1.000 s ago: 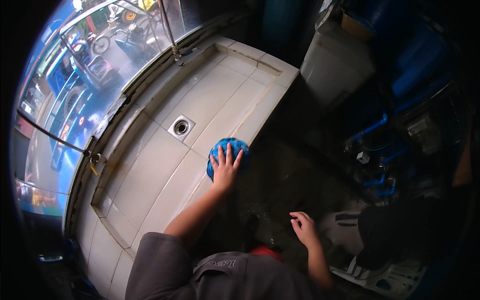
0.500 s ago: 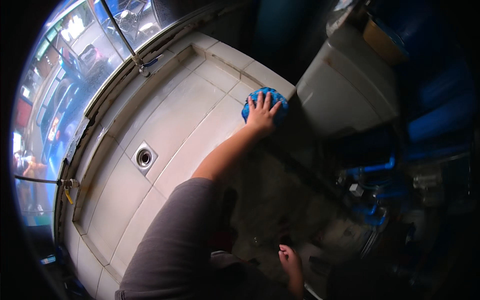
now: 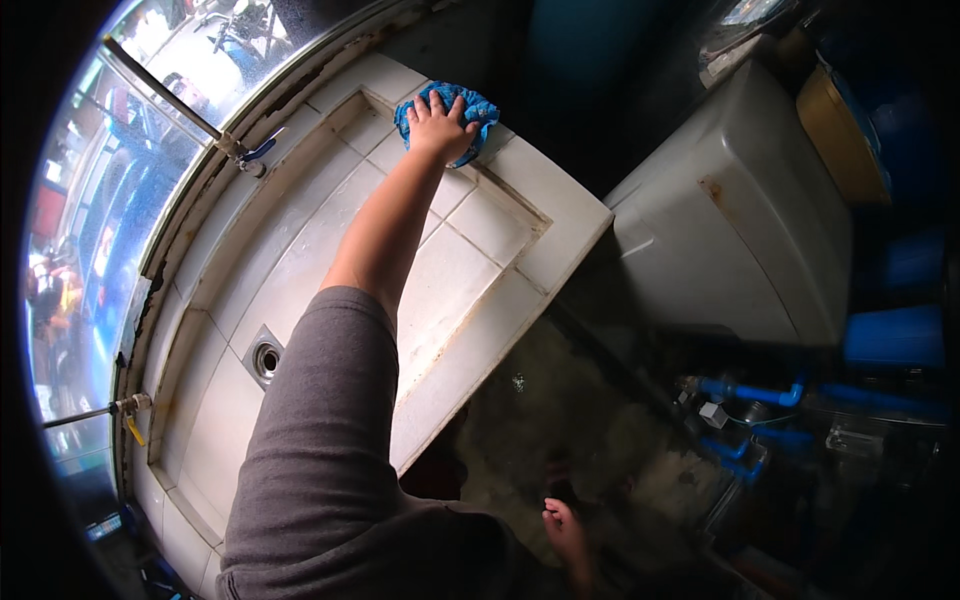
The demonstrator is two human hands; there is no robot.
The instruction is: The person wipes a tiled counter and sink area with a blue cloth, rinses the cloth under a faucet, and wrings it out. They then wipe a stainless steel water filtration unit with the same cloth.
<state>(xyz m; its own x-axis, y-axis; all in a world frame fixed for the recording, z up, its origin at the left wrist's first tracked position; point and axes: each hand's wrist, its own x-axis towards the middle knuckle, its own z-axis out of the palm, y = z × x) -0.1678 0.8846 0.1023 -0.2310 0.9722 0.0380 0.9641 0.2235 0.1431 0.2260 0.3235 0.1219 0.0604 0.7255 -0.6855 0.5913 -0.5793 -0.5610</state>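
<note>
My left hand [image 3: 438, 130] presses down on a crumpled blue cloth [image 3: 478, 113], its fingers spread over the top. The cloth lies on the raised far rim of a shallow, white-tiled sink [image 3: 565, 205], near the far corner of the basin. A square metal drain [image 3: 265, 358] sits in the basin floor, partly covered by my grey-sleeved arm. Low in the view, my right hand [image 3: 563, 527] hangs away from the sink with its fingers loosely curled, and nothing shows in them.
Along the sink's left side, a valve with a blue lever [image 3: 255, 152] and one with a yellow lever [image 3: 132, 415] stand by a window. Right of the sink is a bulky grey-white casing [image 3: 730, 220]. Blue pipes [image 3: 750, 392] run low on the right.
My left hand has slid the blue cloth from the sink's right-hand corner along the rim to the far left. The view has shifted too. My right hand stays low, still curled.
</note>
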